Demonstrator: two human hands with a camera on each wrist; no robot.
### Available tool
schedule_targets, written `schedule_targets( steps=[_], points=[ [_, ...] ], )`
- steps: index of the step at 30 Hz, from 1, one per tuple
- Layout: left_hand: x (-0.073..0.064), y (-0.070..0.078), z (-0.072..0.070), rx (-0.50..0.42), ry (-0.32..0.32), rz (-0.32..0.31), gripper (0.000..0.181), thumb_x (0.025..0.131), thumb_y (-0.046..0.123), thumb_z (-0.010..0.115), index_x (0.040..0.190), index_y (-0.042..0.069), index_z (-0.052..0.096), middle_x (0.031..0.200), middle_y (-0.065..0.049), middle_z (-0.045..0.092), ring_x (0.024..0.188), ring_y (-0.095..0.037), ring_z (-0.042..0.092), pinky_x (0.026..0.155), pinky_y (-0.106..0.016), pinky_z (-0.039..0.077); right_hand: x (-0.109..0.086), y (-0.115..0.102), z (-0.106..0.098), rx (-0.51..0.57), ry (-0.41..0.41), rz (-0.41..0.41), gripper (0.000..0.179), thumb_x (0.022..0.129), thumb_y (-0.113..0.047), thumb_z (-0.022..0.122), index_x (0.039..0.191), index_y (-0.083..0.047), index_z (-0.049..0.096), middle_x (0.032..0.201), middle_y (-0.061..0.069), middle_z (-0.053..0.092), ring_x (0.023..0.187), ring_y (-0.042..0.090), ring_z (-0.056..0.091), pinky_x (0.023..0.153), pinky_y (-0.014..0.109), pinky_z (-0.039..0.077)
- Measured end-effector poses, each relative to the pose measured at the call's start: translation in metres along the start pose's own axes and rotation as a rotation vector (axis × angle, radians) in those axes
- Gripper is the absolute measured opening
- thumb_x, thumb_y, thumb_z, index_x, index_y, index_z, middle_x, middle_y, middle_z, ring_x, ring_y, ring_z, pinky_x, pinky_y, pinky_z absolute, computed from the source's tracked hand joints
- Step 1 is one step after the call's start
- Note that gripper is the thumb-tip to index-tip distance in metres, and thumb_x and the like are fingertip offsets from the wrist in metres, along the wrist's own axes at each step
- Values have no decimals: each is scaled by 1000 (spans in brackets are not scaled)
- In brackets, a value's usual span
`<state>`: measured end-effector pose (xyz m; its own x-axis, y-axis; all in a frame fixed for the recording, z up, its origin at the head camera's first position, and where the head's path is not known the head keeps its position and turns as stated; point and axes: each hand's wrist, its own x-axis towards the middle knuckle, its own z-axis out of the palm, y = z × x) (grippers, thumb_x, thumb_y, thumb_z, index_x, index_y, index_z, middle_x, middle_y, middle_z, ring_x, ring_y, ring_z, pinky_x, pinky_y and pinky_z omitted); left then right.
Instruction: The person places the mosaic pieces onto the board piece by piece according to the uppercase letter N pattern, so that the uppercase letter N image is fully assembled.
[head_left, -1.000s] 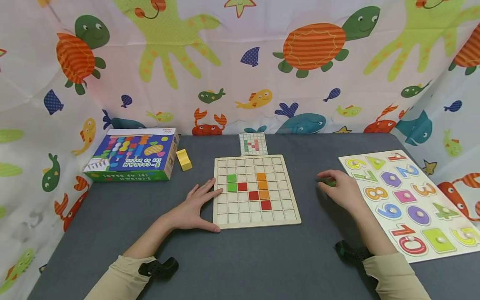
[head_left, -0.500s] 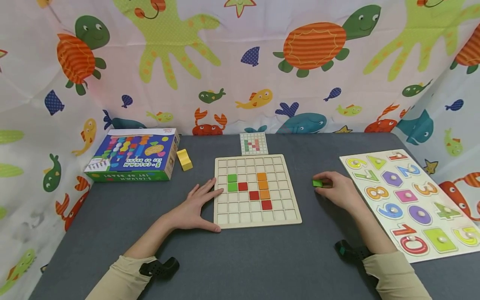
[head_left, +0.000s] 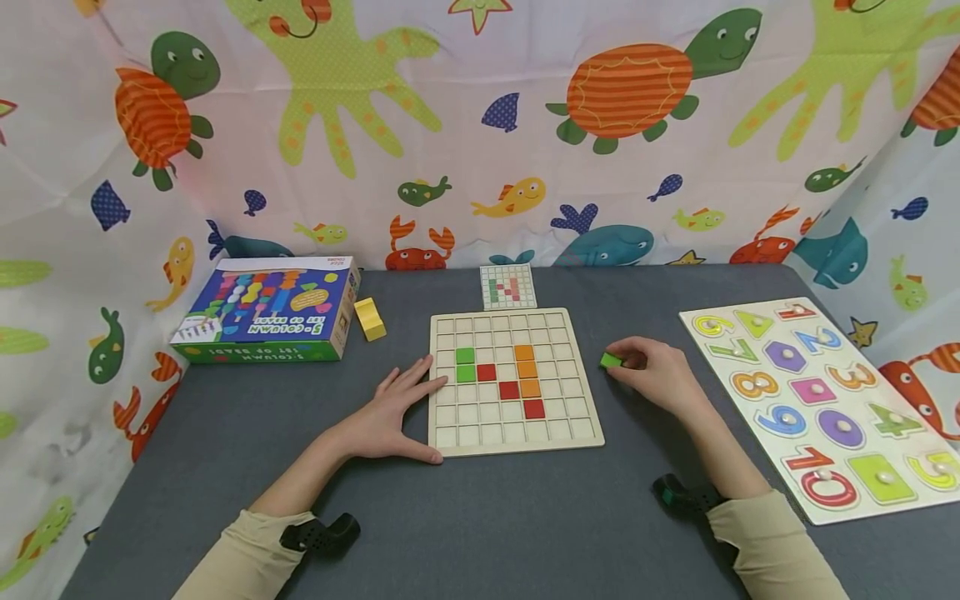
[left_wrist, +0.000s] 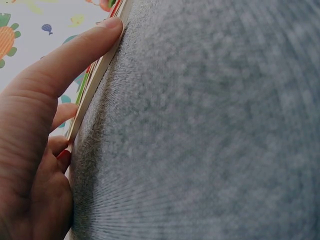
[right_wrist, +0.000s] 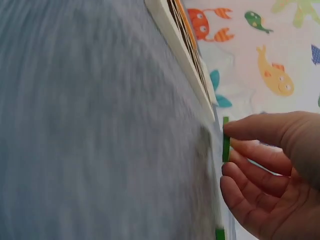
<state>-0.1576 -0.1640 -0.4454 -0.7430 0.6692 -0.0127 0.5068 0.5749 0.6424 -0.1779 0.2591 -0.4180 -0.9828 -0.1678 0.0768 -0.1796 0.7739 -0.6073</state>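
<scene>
My right hand (head_left: pixel 658 375) pinches a green square tile (head_left: pixel 611 360) between thumb and fingers, just right of the wooden grid board (head_left: pixel 525 451). In the right wrist view the same green tile (right_wrist: pixel 226 140) is seen edge-on at the fingertips. Spread along the board's left edge, my left hand (head_left: pixel 388 417) touches it with thumb and fingers extended. Set in the board's squares are two green tiles (head_left: pixel 465 365), several red tiles (head_left: pixel 509 390) and a column of orange tiles (head_left: pixel 527 368).
Behind the board lies a small pattern card (head_left: pixel 507 287). A blue box (head_left: pixel 262 308) and yellow blocks (head_left: pixel 370 319) stand at the back left. On the right is a number-and-shape puzzle board (head_left: pixel 765 408). A second green piece (right_wrist: pixel 220 233) shows low in the right wrist view.
My right hand has moved left toward the grid board, carrying the green tile, which has come into clearer view at the fingertips. My left hand has stayed at the board's left edge.
</scene>
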Motion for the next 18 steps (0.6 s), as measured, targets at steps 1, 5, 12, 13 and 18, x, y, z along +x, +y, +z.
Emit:
schedule_targets(
  steps=[1,5,12,13,18],
  points=[
    [0,0,0,0,-1,-2,106,72,58,80,155,15,29,164,-9,2,149,-26,-1,115,-55,-4,1,-4,3,14,-6,2,29,89,-19,72,115,-5,69,99,10,68,84,22,61,70,35,46],
    [-1,0,0,0,-2,-10,106,72,57,80,155,16,29,164,-8,2,149,-24,-1,115,-55,-4,6,-22,18,94,-45,0,30,90,-23,72,116,-9,69,97,6,68,84,20,61,70,35,46],
    [0,0,0,-5,-5,-13,107,71,58,80,155,15,29,164,-8,2,149,-25,0,115,-54,-5,9,-64,47,258,-151,-37,30,89,-25,72,116,-13,70,104,2,68,91,19,61,76,35,49],
    [0,0,0,-6,-5,-13,107,71,58,80,155,15,29,164,-8,2,149,-25,0,115,-54,-5,9,-69,51,274,-164,-42,30,89,-25,73,116,-13,70,102,2,68,91,18,62,76,35,49],
    [1,-1,1,-7,-3,-7,107,71,58,80,155,15,29,164,-9,2,149,-24,0,115,-54,-5,11,-92,68,320,-208,-79,28,87,-20,75,113,-12,70,93,0,67,88,17,62,75,34,50]
  ],
)
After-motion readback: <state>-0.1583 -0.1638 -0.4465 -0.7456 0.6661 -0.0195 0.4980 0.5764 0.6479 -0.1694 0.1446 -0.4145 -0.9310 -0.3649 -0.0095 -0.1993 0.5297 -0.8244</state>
